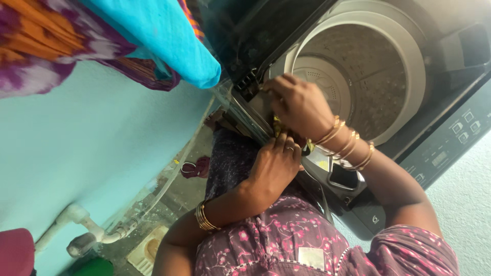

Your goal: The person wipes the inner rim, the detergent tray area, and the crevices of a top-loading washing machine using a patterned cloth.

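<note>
Gold bangles ring both wrists of the person bent over a top-loading washing machine [440, 148], whose dark body and control panel fill the right of the view. Its drum [368, 66] stands open, pale grey and perforated, with a light rim.

Right hand [300, 105] lies at the near-left edge of the drum opening, fingers [279, 88] curled down over a small yellow-green piece of cloth [277, 126] that peeks out beneath the palm; they appear clenched on it, though most of the cloth is hidden. Left hand [275, 166] comes up from below, its fingers pressed against the machine's edge and touching the same cloth just under the right hand; whether they grip it I cannot tell. A ring sits on one left finger.

Dark floral fabric [286, 235] with pink blossoms covers the foreground. Turquoise wall [92, 138] fills the left, with a white pipe [87, 225] low on it. Bright blue cloth [163, 36] and a purple-orange garment [46, 41] hang above.
</note>
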